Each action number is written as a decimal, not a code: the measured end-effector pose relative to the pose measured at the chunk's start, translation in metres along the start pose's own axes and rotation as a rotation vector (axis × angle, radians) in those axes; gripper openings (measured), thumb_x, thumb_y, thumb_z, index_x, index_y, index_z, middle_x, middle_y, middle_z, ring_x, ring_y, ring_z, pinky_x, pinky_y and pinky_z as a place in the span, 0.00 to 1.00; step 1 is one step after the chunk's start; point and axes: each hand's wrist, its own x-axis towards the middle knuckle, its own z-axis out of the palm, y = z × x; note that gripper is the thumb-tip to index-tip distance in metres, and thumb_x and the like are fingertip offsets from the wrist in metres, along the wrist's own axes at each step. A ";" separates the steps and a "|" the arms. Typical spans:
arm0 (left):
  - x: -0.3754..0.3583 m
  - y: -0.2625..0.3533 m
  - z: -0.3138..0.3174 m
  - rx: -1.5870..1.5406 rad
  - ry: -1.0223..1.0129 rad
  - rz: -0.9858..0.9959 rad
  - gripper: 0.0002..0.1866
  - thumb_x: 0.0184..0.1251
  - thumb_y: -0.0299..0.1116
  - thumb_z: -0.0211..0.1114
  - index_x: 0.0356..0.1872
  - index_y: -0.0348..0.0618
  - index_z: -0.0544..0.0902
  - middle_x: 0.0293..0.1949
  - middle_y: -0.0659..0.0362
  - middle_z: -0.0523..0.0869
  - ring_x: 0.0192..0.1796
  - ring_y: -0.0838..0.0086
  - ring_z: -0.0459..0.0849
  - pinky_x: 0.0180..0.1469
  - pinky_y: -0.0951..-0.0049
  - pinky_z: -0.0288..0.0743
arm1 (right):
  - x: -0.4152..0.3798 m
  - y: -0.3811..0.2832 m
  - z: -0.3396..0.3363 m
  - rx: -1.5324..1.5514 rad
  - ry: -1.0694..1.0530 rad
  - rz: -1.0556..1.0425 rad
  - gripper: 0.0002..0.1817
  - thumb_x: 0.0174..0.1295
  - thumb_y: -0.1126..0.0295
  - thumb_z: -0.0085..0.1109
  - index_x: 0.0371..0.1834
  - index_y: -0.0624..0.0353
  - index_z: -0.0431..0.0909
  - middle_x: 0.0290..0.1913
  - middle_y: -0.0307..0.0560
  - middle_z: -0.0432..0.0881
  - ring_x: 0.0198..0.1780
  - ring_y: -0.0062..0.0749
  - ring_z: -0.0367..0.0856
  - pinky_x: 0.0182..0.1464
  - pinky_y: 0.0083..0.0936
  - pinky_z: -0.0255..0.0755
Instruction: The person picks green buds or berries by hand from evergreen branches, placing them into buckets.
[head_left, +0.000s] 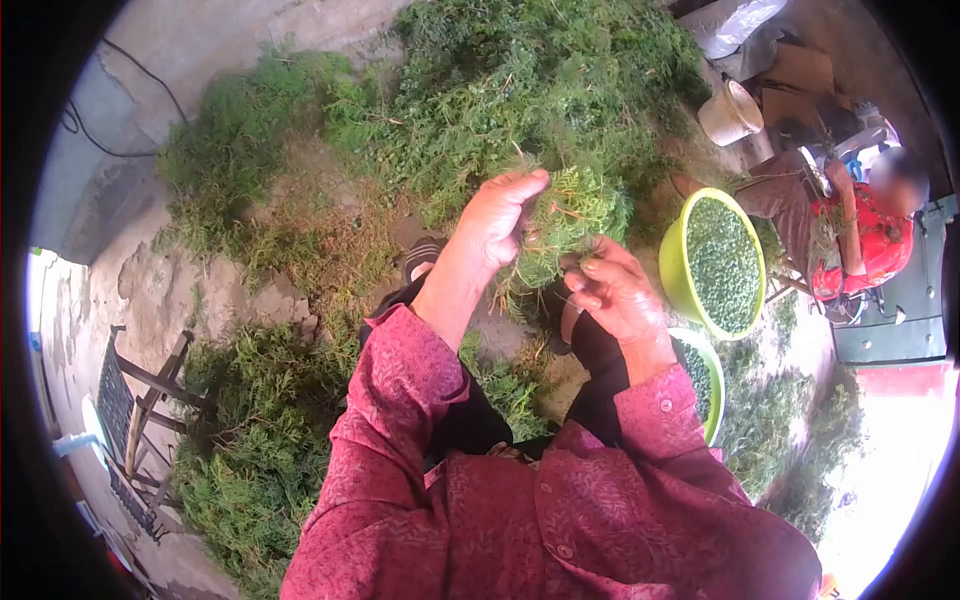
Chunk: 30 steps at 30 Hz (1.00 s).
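Fingers closed, my left hand (492,218) grips a leafy evergreen sprig (575,205) with flat, scale-like foliage. At the sprig's lower right edge, my right hand (622,292) has its thumb and fingers pinched together; what lies between the fingertips is too small to make out. To the right of that hand stands a yellow-green basin (673,270) filled with small green pieces like cones or berries. A second light-green basin (716,405), partly hidden by my right sleeve, holds similar pieces.
A large heap of evergreen branches (540,85) lies ahead; another pile (250,460) is at the lower left, near a wooden-framed chair (145,410). At the right, a person in a red top (880,240) sits holding sprigs. A whitish bucket (730,113) stands behind the basins.
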 end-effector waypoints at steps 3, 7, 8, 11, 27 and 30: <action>0.006 -0.012 -0.005 -0.037 0.055 0.023 0.06 0.56 0.33 0.62 0.26 0.44 0.76 0.22 0.65 0.76 0.22 0.79 0.72 0.22 0.76 0.63 | 0.005 0.006 0.021 0.025 0.097 -0.061 0.10 0.56 0.74 0.56 0.40 0.58 0.68 0.33 0.43 0.75 0.27 0.27 0.72 0.19 0.14 0.60; 0.015 -0.015 -0.015 0.059 0.026 0.014 0.06 0.56 0.32 0.62 0.30 0.42 0.76 0.30 0.64 0.77 0.35 0.77 0.72 0.37 0.73 0.63 | 0.019 0.003 0.035 -0.020 0.237 -0.105 0.09 0.54 0.77 0.57 0.37 0.59 0.69 0.29 0.39 0.73 0.21 0.22 0.68 0.18 0.14 0.58; 0.014 -0.015 -0.016 0.071 0.033 0.003 0.07 0.56 0.32 0.63 0.32 0.42 0.76 0.33 0.63 0.76 0.39 0.77 0.71 0.43 0.72 0.63 | 0.022 0.004 0.038 -0.066 0.268 -0.095 0.07 0.54 0.77 0.56 0.36 0.59 0.70 0.27 0.38 0.72 0.18 0.19 0.65 0.18 0.15 0.58; 0.006 -0.009 -0.010 0.015 -0.039 -0.025 0.09 0.56 0.33 0.62 0.35 0.41 0.76 0.38 0.62 0.76 0.44 0.76 0.70 0.50 0.71 0.62 | 0.025 0.004 0.029 -0.029 0.264 -0.065 0.04 0.53 0.77 0.57 0.30 0.59 0.72 0.20 0.34 0.69 0.14 0.17 0.62 0.17 0.15 0.57; 0.021 0.046 -0.047 -0.626 -0.046 0.067 0.11 0.67 0.37 0.45 0.31 0.40 0.70 0.18 0.62 0.69 0.18 0.76 0.64 0.20 0.76 0.61 | 0.024 0.077 -0.027 0.157 0.116 0.249 0.16 0.51 0.75 0.60 0.44 0.58 0.71 0.37 0.44 0.77 0.39 0.33 0.75 0.34 0.20 0.67; 0.020 0.047 -0.046 -0.580 -0.051 0.104 0.12 0.67 0.37 0.45 0.28 0.41 0.69 0.18 0.62 0.68 0.18 0.77 0.63 0.21 0.76 0.59 | 0.028 0.074 -0.007 0.015 -0.044 0.290 0.20 0.51 0.74 0.60 0.49 0.58 0.68 0.41 0.42 0.76 0.41 0.31 0.75 0.38 0.21 0.66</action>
